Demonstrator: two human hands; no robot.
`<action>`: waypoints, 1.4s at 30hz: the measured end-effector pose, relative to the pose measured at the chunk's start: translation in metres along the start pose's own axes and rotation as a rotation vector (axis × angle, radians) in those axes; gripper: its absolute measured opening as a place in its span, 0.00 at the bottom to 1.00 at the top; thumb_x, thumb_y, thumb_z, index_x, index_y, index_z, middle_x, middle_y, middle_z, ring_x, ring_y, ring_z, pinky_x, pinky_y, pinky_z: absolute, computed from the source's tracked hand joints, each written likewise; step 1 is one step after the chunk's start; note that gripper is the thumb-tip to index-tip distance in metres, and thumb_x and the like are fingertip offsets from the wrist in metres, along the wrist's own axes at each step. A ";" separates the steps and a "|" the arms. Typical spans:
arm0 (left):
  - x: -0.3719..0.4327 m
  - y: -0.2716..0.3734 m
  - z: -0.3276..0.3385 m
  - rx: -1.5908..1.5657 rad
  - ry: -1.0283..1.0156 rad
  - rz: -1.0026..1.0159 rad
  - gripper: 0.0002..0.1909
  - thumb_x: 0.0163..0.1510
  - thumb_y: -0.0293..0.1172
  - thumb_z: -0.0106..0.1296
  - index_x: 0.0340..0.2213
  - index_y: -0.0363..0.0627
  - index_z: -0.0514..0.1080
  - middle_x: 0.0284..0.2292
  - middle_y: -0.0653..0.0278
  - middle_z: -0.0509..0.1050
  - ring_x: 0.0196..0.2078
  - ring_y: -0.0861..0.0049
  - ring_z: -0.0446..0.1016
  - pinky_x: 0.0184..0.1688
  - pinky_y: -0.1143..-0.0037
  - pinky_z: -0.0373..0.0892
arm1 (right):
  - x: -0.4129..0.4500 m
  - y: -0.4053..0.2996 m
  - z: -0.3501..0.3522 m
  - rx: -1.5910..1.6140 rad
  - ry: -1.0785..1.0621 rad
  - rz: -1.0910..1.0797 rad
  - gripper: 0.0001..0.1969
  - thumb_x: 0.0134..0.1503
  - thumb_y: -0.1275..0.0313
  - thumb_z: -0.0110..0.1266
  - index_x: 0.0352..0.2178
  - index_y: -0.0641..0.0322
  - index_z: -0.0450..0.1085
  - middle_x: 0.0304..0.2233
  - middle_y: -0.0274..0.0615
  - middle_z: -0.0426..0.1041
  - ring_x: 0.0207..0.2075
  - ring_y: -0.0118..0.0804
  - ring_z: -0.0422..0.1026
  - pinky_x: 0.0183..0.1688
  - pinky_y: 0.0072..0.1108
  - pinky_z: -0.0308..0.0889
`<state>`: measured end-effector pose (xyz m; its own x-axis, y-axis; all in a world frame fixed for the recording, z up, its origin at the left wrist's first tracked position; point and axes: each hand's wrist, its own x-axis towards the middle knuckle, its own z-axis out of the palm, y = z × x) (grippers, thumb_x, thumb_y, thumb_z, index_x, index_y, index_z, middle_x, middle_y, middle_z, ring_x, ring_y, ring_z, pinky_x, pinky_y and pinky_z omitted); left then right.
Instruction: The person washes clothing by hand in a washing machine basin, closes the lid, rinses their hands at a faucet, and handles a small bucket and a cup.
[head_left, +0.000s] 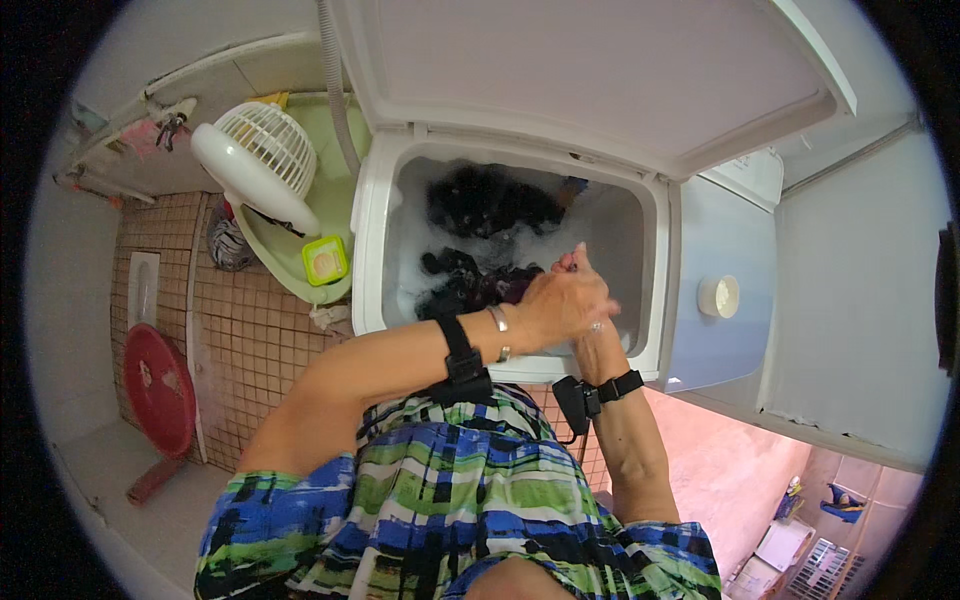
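Observation:
Over the open tub of a white washing machine (371, 232), my two hands meet above the water. A metal bracelet circles the wrist of my left hand (559, 307), which lies across my right hand (579, 264) and hides most of it. Motion blurs the fingers, so I cannot tell whether they grip anything. Dark wet clothes (487, 202) float in the cloudy, sudsy water (607, 225). More dark fabric (465, 289) lies in the water just left of my hands. A black strap with a small device is on each forearm.
The raised lid (600, 67) leans back behind the tub. A white cup (718, 296) stands on the blue top panel (720, 225). Left are a white fan (259, 169), a green basin (337, 195), a lime-rimmed box (325, 260), a grey hose (334, 82) and a red basin (157, 390).

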<state>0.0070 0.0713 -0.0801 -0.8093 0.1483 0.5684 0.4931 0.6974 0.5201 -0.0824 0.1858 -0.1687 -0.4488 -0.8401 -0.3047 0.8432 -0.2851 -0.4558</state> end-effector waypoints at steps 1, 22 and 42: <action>0.003 -0.009 0.000 -0.004 0.005 -0.008 0.06 0.45 0.34 0.47 0.24 0.48 0.72 0.25 0.61 0.71 0.28 0.66 0.72 0.27 0.72 0.69 | 0.002 0.013 0.025 -0.046 0.326 -0.133 0.11 0.52 0.64 0.48 0.31 0.61 0.67 0.31 0.39 0.70 0.32 0.33 0.69 0.35 0.25 0.65; -0.002 -0.069 -0.088 -0.844 -0.209 -0.913 0.37 0.51 0.62 0.28 0.49 0.40 0.58 0.45 0.55 0.63 0.48 0.71 0.61 0.49 0.70 0.56 | -0.055 -0.072 0.203 -0.089 0.561 -0.546 0.24 0.54 0.50 0.39 0.34 0.64 0.64 0.35 0.46 0.69 0.38 0.43 0.69 0.42 0.35 0.66; 0.022 -0.046 -0.087 -1.701 0.051 -1.047 0.07 0.52 0.29 0.43 0.28 0.40 0.69 0.28 0.62 0.73 0.29 0.76 0.73 0.35 0.74 0.70 | -0.037 -0.030 0.074 -1.606 0.387 -0.413 0.29 0.40 0.62 0.61 0.40 0.69 0.62 0.34 0.48 0.70 0.36 0.38 0.69 0.40 0.26 0.64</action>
<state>-0.0053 -0.0181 -0.0363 -0.9385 0.1627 -0.3045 -0.3117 -0.7785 0.5448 -0.0690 0.1908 -0.0821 -0.7900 -0.6128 -0.0187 -0.3555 0.4828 -0.8003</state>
